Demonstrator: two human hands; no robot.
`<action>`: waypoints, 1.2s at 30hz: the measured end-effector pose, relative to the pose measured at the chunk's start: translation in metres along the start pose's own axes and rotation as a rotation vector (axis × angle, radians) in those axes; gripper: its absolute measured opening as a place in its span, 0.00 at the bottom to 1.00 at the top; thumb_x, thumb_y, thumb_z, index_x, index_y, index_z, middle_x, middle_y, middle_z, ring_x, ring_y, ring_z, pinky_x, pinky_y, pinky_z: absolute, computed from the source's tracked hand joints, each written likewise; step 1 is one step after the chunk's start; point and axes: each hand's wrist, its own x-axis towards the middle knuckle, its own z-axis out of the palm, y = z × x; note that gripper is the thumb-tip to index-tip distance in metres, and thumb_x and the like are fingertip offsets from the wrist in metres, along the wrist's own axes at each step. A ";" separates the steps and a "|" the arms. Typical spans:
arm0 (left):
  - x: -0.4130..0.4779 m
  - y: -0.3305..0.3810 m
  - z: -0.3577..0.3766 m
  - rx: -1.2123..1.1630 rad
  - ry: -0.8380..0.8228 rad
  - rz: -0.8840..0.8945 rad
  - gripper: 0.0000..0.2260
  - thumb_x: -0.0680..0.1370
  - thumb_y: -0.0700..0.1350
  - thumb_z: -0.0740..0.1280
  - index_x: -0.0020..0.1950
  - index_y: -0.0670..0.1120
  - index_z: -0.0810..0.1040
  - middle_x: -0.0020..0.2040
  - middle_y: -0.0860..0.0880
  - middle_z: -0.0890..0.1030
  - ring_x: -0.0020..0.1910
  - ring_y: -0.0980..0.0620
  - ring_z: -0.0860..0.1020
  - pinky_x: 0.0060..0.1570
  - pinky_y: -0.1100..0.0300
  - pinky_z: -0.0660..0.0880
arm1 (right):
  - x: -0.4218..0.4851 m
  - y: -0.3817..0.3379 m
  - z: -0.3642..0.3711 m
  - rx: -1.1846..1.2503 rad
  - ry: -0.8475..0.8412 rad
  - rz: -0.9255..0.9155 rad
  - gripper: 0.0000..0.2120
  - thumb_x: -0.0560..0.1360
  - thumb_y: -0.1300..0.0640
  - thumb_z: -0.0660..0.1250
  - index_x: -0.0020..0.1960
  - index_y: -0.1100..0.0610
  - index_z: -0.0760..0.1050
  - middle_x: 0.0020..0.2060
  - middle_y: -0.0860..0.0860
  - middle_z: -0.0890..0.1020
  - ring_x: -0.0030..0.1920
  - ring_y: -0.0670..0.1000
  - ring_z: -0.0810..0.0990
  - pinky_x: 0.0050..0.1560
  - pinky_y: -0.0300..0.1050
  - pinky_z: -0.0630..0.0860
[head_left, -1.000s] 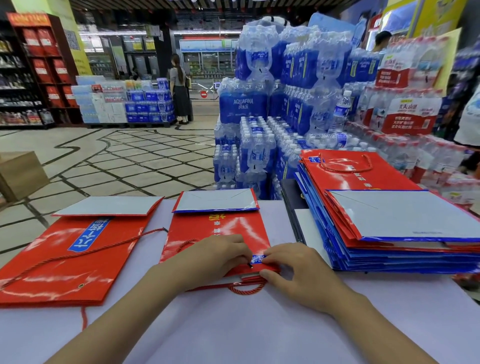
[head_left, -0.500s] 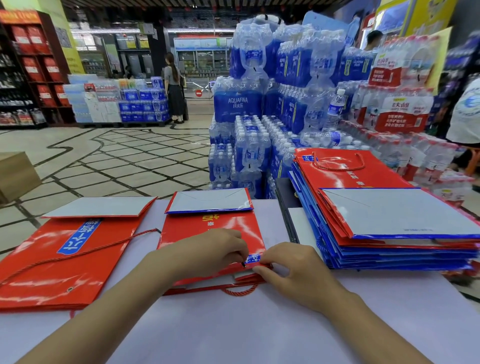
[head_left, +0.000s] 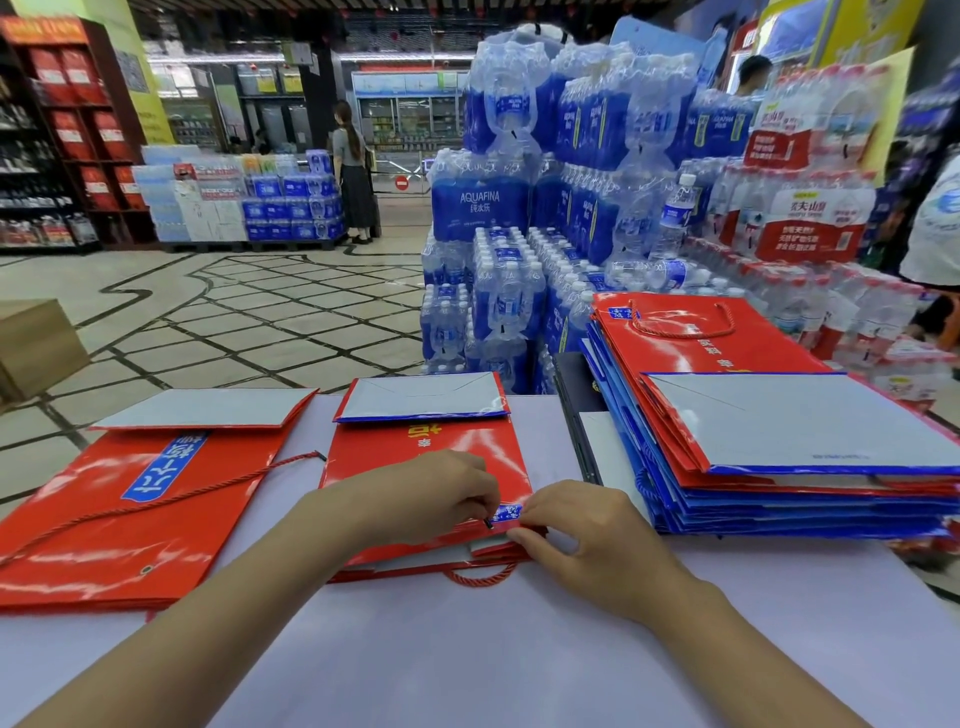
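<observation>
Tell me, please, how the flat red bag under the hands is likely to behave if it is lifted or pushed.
The bag lies folded flat and thin, so it is probably light and would flex when lifted. Its glossy face shows glare, so it may slide easily on the table. Its loose cord would likely dangle.

The middle bag (head_left: 426, 467) is glossy paper, its folded base (head_left: 423, 397) matt; its handle (head_left: 480, 574) is twisted cord. Under the bag, the table (head_left: 467, 665) looks smooth and matt. Behind the bag, bottle packs (head_left: 498, 296) are shiny clear plastic.
</observation>
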 end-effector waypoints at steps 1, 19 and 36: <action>0.001 0.000 -0.001 0.007 0.000 0.008 0.09 0.81 0.44 0.61 0.57 0.48 0.80 0.53 0.51 0.76 0.51 0.53 0.74 0.54 0.57 0.71 | 0.000 0.000 0.001 -0.007 0.019 -0.012 0.13 0.79 0.47 0.66 0.45 0.55 0.83 0.41 0.46 0.84 0.43 0.47 0.82 0.44 0.46 0.79; -0.013 -0.007 0.032 -0.530 0.394 -0.096 0.07 0.78 0.46 0.68 0.55 0.53 0.83 0.48 0.58 0.82 0.49 0.58 0.78 0.49 0.64 0.74 | 0.002 0.006 0.001 -0.114 0.228 0.041 0.09 0.77 0.49 0.70 0.46 0.55 0.83 0.39 0.46 0.84 0.40 0.47 0.81 0.40 0.45 0.78; 0.001 -0.009 0.064 -0.132 0.569 0.135 0.16 0.79 0.37 0.61 0.66 0.44 0.77 0.56 0.51 0.81 0.52 0.53 0.73 0.55 0.65 0.68 | 0.003 -0.002 0.020 -0.333 0.141 0.313 0.08 0.72 0.46 0.69 0.37 0.48 0.82 0.29 0.46 0.82 0.26 0.47 0.78 0.28 0.37 0.69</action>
